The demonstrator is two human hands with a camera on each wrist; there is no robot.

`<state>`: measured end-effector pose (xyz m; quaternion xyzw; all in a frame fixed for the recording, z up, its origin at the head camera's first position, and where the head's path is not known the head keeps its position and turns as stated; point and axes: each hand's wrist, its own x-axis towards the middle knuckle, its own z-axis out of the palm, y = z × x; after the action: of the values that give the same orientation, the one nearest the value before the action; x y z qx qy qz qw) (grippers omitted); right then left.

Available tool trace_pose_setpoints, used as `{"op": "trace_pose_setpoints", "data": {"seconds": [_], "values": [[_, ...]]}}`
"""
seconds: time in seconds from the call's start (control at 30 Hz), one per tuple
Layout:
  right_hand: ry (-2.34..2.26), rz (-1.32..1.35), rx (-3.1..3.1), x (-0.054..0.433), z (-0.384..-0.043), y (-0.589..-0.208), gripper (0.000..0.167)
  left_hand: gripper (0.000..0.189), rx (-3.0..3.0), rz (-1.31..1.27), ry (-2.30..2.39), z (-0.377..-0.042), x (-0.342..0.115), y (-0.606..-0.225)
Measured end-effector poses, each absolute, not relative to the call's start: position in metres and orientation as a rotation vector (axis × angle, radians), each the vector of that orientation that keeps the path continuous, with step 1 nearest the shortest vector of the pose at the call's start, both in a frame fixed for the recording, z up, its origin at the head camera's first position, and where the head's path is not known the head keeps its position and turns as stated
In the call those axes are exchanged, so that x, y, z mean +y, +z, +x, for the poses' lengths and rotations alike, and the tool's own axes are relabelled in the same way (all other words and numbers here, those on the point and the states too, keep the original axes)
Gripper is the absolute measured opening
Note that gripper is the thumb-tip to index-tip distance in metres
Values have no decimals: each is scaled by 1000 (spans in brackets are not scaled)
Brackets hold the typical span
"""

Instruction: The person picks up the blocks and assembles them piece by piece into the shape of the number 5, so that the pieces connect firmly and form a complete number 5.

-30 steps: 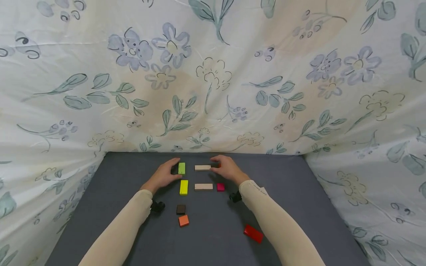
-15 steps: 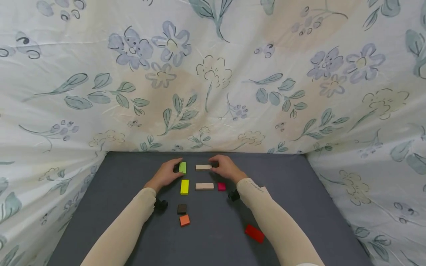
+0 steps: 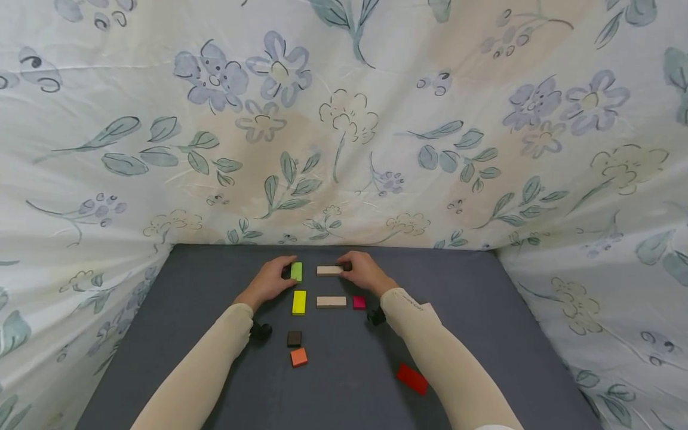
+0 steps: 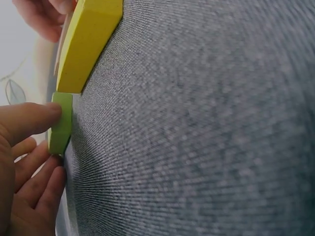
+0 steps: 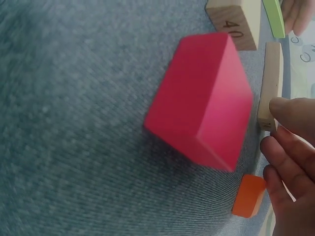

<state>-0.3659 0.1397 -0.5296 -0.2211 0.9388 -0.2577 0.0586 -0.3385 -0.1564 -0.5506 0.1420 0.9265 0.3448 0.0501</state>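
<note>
At the back of the dark mat, my left hand (image 3: 266, 279) pinches a light green block (image 3: 297, 272) by its ends, thumb on the near end, fingers on the far one. The left wrist view shows the thumb pressed on the green block (image 4: 61, 128). To the right, my right hand (image 3: 368, 273) pinches the right end of a plain wooden block (image 3: 328, 271). In the right wrist view the thumb lies on that wooden block (image 5: 271, 83) and the fingers curl behind it. Both blocks lie on the mat, apart from each other.
In front lie a yellow block (image 3: 298, 303), a second wooden block (image 3: 331, 301) and a magenta block (image 3: 359, 303). Nearer are brown (image 3: 294, 338) and orange (image 3: 298, 357) blocks, with a red block (image 3: 412, 379) by the right forearm. Another orange block (image 5: 248, 195) lies beside the right fingers.
My left thumb and fingers have closed in on the green block's ends. My right hand has shifted slightly left onto the wooden block's end. The other blocks stay put.
</note>
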Motion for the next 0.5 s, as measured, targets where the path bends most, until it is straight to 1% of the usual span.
{"op": "trace_pose_setpoints", "data": {"seconds": [0.5], "values": [[-750,-683,2852,132,-368,-532,30,65,2809,458,1042,-335,-151,-542]]}}
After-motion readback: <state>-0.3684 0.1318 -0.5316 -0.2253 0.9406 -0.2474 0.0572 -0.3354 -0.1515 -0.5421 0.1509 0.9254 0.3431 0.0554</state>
